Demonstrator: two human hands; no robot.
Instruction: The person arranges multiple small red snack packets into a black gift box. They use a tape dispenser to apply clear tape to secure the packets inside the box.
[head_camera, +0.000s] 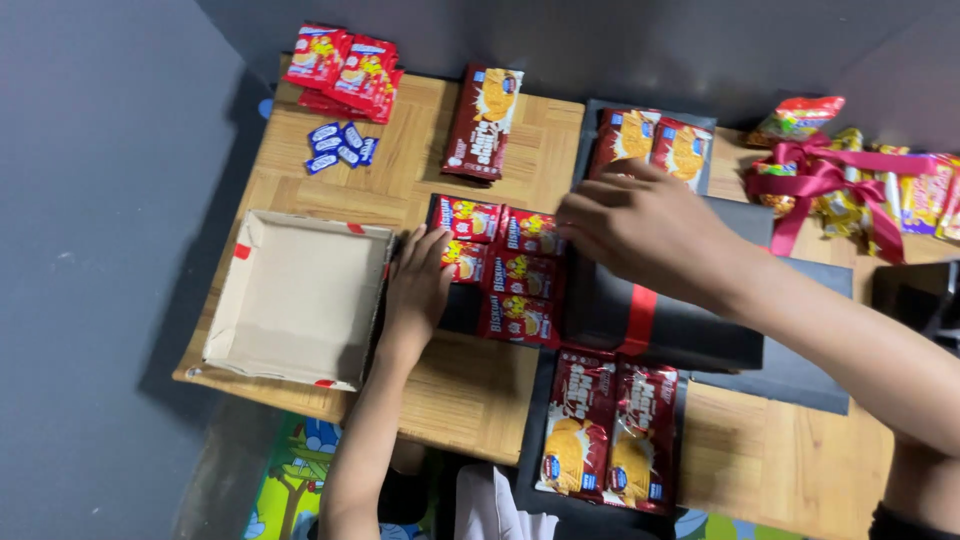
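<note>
Right hand (640, 225) hides part of the black box (690, 330) holding biscuit packets (505, 265).

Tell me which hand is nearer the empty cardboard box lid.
Left. The left hand lies flat right beside the cardboard lid, near its right wall. The right hand is farther away, over the red biscuit packs.

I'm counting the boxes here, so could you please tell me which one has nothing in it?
The pale cardboard box at the table's left edge, beside the left hand; the black boxes hold red packets.
</note>
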